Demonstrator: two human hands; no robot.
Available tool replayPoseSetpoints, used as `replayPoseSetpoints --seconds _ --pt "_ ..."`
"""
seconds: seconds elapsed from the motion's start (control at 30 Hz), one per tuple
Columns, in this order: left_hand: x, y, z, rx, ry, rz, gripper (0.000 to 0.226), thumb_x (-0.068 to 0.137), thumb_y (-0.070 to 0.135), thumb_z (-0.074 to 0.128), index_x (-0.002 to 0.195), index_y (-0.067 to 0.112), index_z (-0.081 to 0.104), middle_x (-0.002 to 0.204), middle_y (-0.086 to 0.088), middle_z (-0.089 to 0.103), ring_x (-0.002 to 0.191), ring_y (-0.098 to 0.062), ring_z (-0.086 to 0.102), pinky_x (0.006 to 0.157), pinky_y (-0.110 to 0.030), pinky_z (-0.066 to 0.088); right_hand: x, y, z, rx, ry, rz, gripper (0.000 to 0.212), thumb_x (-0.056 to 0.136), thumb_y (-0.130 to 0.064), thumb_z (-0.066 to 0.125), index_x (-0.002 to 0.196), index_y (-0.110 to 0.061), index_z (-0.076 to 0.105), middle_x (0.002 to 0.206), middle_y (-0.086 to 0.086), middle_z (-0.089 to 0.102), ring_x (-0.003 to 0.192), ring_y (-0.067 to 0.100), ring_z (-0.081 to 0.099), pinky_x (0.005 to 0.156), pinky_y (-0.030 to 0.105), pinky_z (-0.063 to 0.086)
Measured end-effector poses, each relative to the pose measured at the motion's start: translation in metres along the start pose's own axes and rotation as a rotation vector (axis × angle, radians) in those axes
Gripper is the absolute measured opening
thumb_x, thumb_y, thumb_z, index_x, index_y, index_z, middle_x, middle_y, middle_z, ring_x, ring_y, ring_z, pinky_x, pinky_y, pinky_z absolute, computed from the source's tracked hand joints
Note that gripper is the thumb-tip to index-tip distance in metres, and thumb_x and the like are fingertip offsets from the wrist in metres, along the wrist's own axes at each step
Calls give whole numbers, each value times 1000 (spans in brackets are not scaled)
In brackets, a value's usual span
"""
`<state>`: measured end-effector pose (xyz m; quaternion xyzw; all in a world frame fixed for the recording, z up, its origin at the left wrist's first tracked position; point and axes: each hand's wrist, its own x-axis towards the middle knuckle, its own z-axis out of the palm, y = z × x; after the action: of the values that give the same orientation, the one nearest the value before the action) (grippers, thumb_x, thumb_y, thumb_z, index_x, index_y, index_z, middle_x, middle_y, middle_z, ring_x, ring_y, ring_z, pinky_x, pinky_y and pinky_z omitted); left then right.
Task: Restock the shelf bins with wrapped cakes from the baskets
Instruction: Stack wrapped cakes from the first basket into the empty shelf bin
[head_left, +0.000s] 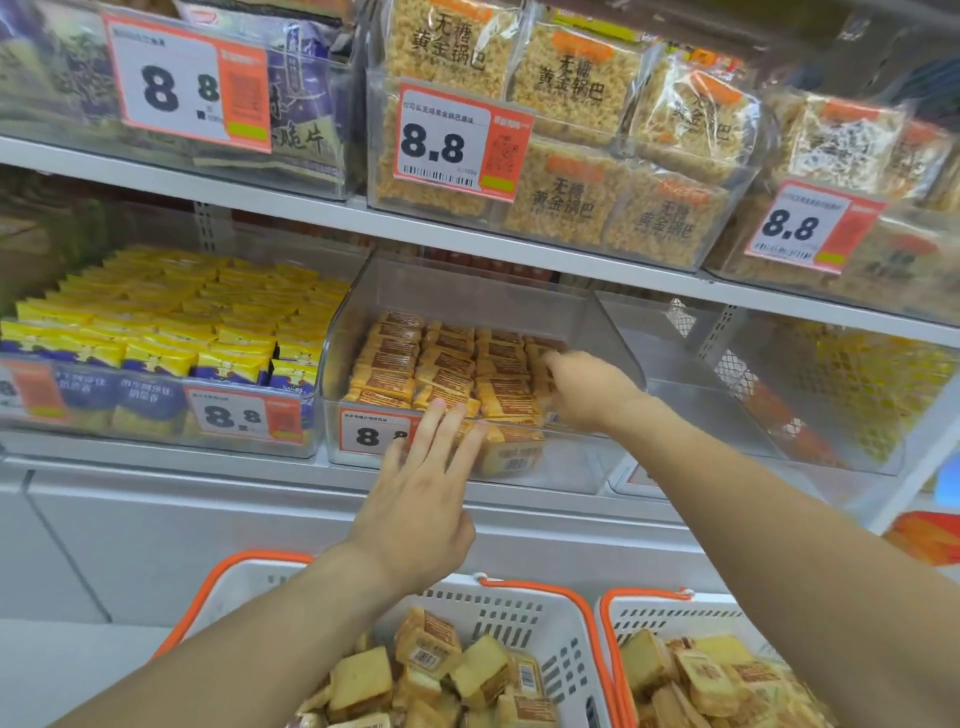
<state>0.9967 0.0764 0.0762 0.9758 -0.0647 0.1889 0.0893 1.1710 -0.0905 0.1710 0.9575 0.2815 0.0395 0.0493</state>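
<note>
Wrapped cakes (447, 371) stand in tight rows inside the clear shelf bin (597, 332) on the lower shelf, orange-brown labels up. The rows fill the left and middle of the bin; its right end shows bare plastic.

My right hand (587, 392) is inside the bin at the right edge of the rows, fingers curled down onto the packets there. Cannot tell whether it pinches one or only presses on them; motion blur hides the fingertips.

My left hand (421, 499) is in front of the bin's front wall, fingers straight and spread, holding nothing, tips at the rim and overlapping the 8.8 price tag (369, 434).

More wrapped cakes lie loose in two white baskets with orange handles below: left basket (540, 618), right basket (675, 613), side by side, just beside each other.

Left neighbour bin (156, 415): yellow and purple packets, full. Right neighbour bin (769, 395): clear, contents blurred. Upper shelf: bins of rice-crust snack bags (571, 78), each with an 8.8 tag.
</note>
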Motion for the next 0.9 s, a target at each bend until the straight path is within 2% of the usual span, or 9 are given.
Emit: replayPoseSetpoints --seconds 0.07,0.13,0.23,0.33,0.47,0.53,0.67,0.77,0.9 --pt "1 3 3 8 26 -2 89 73 29 64 154 15 30 163 -12 27 153 -32 13 105 -54 43 -31 -7 0 160 315 -72 26 95 -20 58 120 -15 63 114 3 64 106 23 60 83 37 50" --pt "1 10 5 -22 51 -32 87 75 25 63 155 13 31 165 -13 22 155 -32 8 112 -55 37 -73 -23 10 404 662 -142 12 93 -17 60 102 -14 68 90 -2 64 80 13 58 70 27 48" --pt "-7 16 10 -85 109 -40 70 78 19 53 145 8 41 163 -18 22 155 -35 11 117 -50 29 -131 -51 62 690 775 -116 9 91 -18 59 88 -11 64 55 -8 45 50 8 42 52 22 35" --pt "-28 24 17 -36 -48 87 49 84 20 43 130 6 52 141 -18 48 129 -40 49 103 -48 45 -189 -76 149 764 341 8 12 88 -28 55 87 -19 63 51 -13 41 48 5 41 52 26 36" --pt "-68 22 65 -75 -869 -145 40 91 32 50 126 15 54 123 -9 62 111 -29 63 95 -43 51 -262 -82 234 658 -370 118 7 90 -20 52 96 -22 55 81 -4 59 76 16 59 70 35 48" --pt "-109 24 96 -98 -1070 -286 46 90 37 49 130 14 52 124 -9 65 111 -26 63 96 -43 52 -287 -80 255 554 -602 165 26 90 -19 55 116 -16 59 109 7 65 102 28 63 85 36 51" --pt "-195 46 135 10 -1222 -374 65 96 31 52 155 13 28 157 -13 30 145 -33 29 116 -48 33 -308 -97 277 515 -828 179 40 90 -21 61 129 -12 60 131 12 58 119 33 59 99 38 51" --pt "-227 52 145 123 -1121 -348 75 92 36 60 154 16 22 156 -11 25 146 -34 24 116 -48 33 -314 -111 290 542 -885 186 39 93 -30 58 127 -12 58 131 16 59 117 35 59 96 39 51" --pt "-241 48 146 198 -1063 -436 74 90 7 58 152 18 18 155 -13 22 146 -40 22 115 -49 34 -314 -118 306 468 -985 206 54 95 -43 56 140 -14 49 143 17 51 128 39 51 106 45 45"
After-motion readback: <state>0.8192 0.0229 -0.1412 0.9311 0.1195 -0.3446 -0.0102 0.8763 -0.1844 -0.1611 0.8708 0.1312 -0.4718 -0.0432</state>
